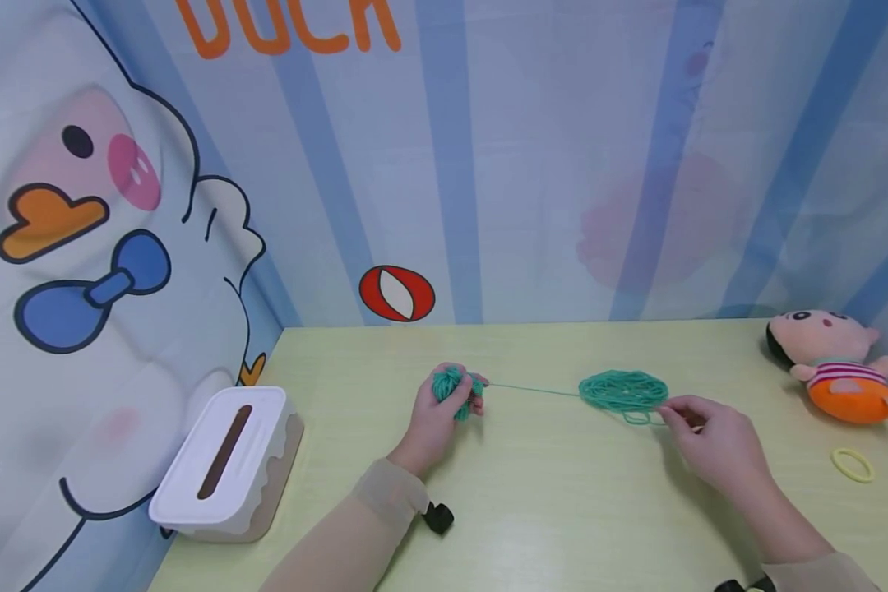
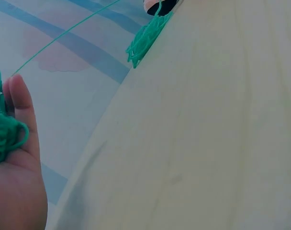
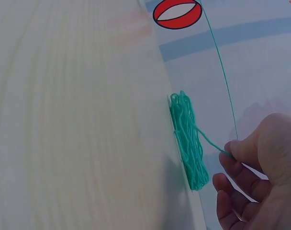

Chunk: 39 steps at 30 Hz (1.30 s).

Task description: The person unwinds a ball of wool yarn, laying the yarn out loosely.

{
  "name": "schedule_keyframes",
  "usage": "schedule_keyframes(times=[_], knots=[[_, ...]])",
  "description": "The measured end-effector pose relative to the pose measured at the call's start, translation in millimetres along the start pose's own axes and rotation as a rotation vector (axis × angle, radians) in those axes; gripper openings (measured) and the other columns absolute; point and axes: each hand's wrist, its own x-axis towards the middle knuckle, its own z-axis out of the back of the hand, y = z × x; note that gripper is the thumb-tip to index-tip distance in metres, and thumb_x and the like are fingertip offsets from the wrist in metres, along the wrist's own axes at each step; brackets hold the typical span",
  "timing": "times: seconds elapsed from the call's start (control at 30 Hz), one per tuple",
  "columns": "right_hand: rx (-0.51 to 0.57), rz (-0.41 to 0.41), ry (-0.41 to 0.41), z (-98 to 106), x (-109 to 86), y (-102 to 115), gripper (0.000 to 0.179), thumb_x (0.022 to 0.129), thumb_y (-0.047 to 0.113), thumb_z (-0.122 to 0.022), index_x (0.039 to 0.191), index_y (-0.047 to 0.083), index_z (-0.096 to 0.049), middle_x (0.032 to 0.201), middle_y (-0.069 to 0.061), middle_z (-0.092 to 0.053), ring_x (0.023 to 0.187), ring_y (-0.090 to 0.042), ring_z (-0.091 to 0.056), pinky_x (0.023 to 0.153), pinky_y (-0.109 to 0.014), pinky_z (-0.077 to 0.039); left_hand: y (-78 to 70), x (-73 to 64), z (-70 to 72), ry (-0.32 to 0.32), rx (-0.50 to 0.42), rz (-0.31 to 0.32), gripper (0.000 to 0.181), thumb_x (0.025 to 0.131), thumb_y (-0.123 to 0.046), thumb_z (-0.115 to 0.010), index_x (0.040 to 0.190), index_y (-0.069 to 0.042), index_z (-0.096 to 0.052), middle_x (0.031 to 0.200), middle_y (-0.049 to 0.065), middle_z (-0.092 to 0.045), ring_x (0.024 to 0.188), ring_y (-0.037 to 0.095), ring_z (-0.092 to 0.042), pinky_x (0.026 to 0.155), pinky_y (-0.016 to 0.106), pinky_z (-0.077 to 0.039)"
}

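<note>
In the head view my left hand (image 1: 432, 419) grips a small wound bundle of teal-green yarn (image 1: 448, 383), thumb across its front. The same bundle (image 2: 5, 136) shows at the edge of the left wrist view. A taut strand (image 1: 533, 389) stretches rightward from it. On the table lies a loose oval heap of the same yarn (image 1: 623, 390). My right hand (image 1: 714, 440) is at the heap's right side. Its thumb and forefinger pinch the yarn strand (image 3: 213, 143), which runs from the heap into the fingertips and on toward the left hand.
A white tissue box (image 1: 225, 460) with a brown slot stands at the table's left. Far right lies a plush doll (image 1: 839, 366) in orange, with a yellow ring (image 1: 853, 465) in front of it. A printed cloth backdrop (image 1: 533, 164) rises behind the table (image 1: 533, 510).
</note>
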Motion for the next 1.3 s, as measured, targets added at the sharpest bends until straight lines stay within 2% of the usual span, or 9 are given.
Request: schedule_keyframes(times=[0.27, 0.47, 0.63, 0.73, 0.83, 0.97, 1.1, 1.2, 1.3], knots=[[-0.052, -0.027, -0.007, 2, 3.5, -11, 0.028, 0.11, 0.029, -0.066, 0.118, 0.006, -0.081, 0.103, -0.014, -0.082, 0.085, -0.021, -0.067, 0.07, -0.031, -0.046, -2.3, -0.1, -1.2, -0.072, -0.022, -0.062, 0.011, 0.115, -0.015, -0.058, 0.118, -0.006, -0.052, 0.109, 0.004, -0.07, 0.084, 0.017, -0.068, 0.082, 0.028, -0.065], [-0.087, -0.045, -0.001, 3, 8.5, -23, 0.028, 0.106, 0.026, -0.07, 0.119, 0.003, -0.082, 0.107, -0.02, -0.082, 0.09, -0.03, -0.071, 0.071, -0.034, -0.049, -2.0, 0.8, -1.7, -0.115, 0.004, -0.065, 0.023, 0.114, -0.01, -0.058, 0.134, 0.0, -0.06, 0.11, 0.006, -0.07, 0.087, 0.022, -0.07, 0.084, 0.028, -0.066], [-0.092, -0.061, 0.038, 1, 11.1, -26, 0.027, 0.105, 0.027, -0.071, 0.118, 0.006, -0.082, 0.103, -0.015, -0.082, 0.088, -0.028, -0.069, 0.071, -0.034, -0.048, -3.3, 0.7, -3.0, -0.065, 0.0, -0.044, 0.026, 0.113, -0.006, -0.057, 0.131, 0.012, -0.057, 0.112, 0.007, -0.072, 0.096, 0.023, -0.076, 0.091, 0.032, -0.068], [-0.095, -0.06, 0.066, -1, 12.6, -25, 0.025, 0.105, 0.028, -0.071, 0.115, 0.007, -0.081, 0.098, -0.011, -0.08, 0.084, -0.024, -0.066, 0.071, -0.033, -0.046, -3.5, -0.4, -2.6, -0.027, 0.002, -0.022, 0.018, 0.112, -0.005, -0.057, 0.124, 0.007, -0.062, 0.111, 0.008, -0.075, 0.1, 0.027, -0.079, 0.095, 0.034, -0.067], [-0.103, -0.056, 0.108, -1, 15.2, -22, 0.026, 0.105, 0.028, -0.071, 0.114, 0.006, -0.081, 0.102, -0.013, -0.081, 0.09, -0.03, -0.071, 0.076, -0.042, -0.053, -2.8, -1.8, -1.1, 0.009, 0.042, 0.003, 0.017, 0.112, -0.009, -0.06, 0.121, 0.002, -0.067, 0.112, 0.009, -0.077, 0.1, 0.025, -0.079, 0.098, 0.034, -0.066], [-0.116, -0.05, 0.152, 0, 17.6, -12, 0.027, 0.105, 0.027, -0.07, 0.117, 0.004, -0.08, 0.111, -0.02, -0.08, 0.101, -0.04, -0.073, 0.085, -0.057, -0.056, -2.8, -2.7, 0.0, 0.04, 0.134, 0.03, 0.024, 0.109, -0.023, -0.071, 0.124, -0.004, -0.072, 0.118, 0.01, -0.079, 0.103, 0.019, -0.08, 0.101, 0.031, -0.065], [-0.096, 0.017, 0.099, -2, 13.7, 12, 0.028, 0.104, 0.021, -0.067, 0.122, 0.002, -0.077, 0.121, -0.025, -0.073, 0.099, -0.038, -0.07, 0.08, -0.052, -0.057, -2.3, -1.9, -0.8, 0.047, 0.237, 0.054, 0.029, 0.1, -0.031, -0.084, 0.121, -0.013, -0.075, 0.131, 0.003, -0.077, 0.121, 0.017, -0.074, 0.103, 0.026, -0.062], [-0.031, 0.142, 0.021, -12, 11.6, 40, 0.026, 0.103, 0.014, -0.065, 0.122, 0.001, -0.077, 0.122, -0.022, -0.074, 0.098, -0.034, -0.071, 0.081, -0.05, -0.059, -2.4, -2.0, -1.5, 0.046, 0.281, 0.064, 0.03, 0.097, -0.031, -0.088, 0.119, -0.016, -0.075, 0.135, 0.0, -0.076, 0.128, 0.016, -0.07, 0.098, 0.025, -0.062], [0.038, 0.286, 0.012, -31, 11.9, 69, 0.025, 0.104, 0.01, -0.067, 0.126, 0.003, -0.077, 0.124, -0.016, -0.078, 0.107, -0.035, -0.075, 0.09, -0.054, -0.063, -3.1, -2.9, -1.6, 0.046, 0.275, 0.077, 0.03, 0.096, -0.031, -0.088, 0.119, -0.017, -0.073, 0.131, 0.001, -0.078, 0.122, 0.018, -0.073, 0.092, 0.026, -0.062]])
